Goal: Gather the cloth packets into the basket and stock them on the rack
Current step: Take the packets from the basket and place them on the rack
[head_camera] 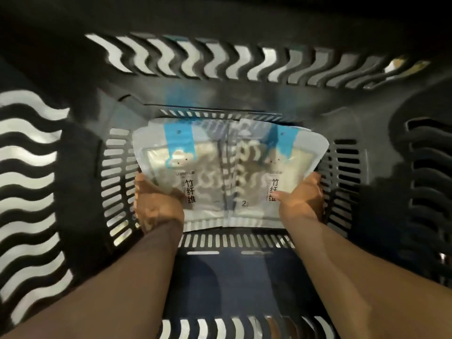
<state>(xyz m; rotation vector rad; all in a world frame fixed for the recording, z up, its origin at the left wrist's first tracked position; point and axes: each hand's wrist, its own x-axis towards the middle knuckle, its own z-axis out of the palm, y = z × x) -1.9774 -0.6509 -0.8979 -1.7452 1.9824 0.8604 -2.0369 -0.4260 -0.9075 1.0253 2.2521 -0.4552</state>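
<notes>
I look straight down into a deep black plastic basket (80,182) with wavy slots in its walls. At its slotted bottom lie two clear cloth packets side by side, each with a blue hang tab and black Chinese print. My left hand (156,206) grips the near left corner of the left packet (181,167). My right hand (302,201) holds the near right edge of the right packet (259,167), thumb on top. Both forearms reach down inside the basket.
The basket walls close in on all sides. Light floor shows through the slots. A dark blue patch (232,277) of the basket's near inner wall lies between my forearms.
</notes>
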